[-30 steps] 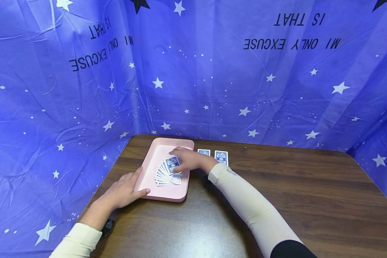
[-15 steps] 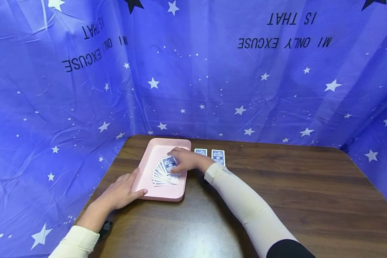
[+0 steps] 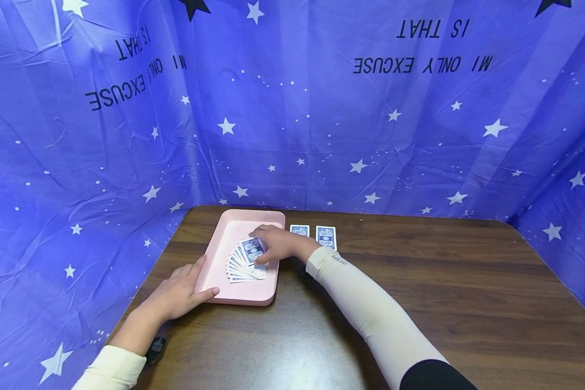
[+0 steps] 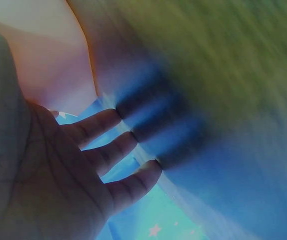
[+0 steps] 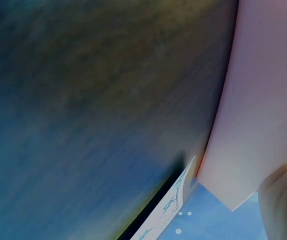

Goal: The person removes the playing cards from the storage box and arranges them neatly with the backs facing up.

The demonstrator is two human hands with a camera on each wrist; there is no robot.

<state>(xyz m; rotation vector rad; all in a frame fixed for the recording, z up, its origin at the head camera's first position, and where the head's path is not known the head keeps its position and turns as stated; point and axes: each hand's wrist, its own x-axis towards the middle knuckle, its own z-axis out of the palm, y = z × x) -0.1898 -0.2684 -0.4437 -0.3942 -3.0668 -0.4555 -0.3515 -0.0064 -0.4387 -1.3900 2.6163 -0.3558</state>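
Observation:
A fan of blue-backed playing cards [image 3: 242, 269] lies face down in a shallow pink tray [image 3: 213, 238]. My right hand [image 3: 275, 242] reaches over the tray's right side and holds the top playing card [image 3: 251, 249] between thumb and fingers; part of that card is hidden by the hand. In the head view my left hand [image 3: 180, 292] rests at the tray's left side, its thumb by the near corner. The left wrist view shows the spread fingers [image 4: 133, 182] of this hand with their tips at the tabletop. The right fingers are out of sight in the right wrist view.
Two more playing cards, a left one [image 3: 299, 230] and a right one [image 3: 326, 237], lie face down on the wooden table [image 3: 419, 271] right of the tray. A blue star-printed curtain [image 3: 341, 124] surrounds the table's far edge and sides.
The head view has turned slightly to the right, so everything appears a little further left. Both hands, the tray and the cards keep their places.

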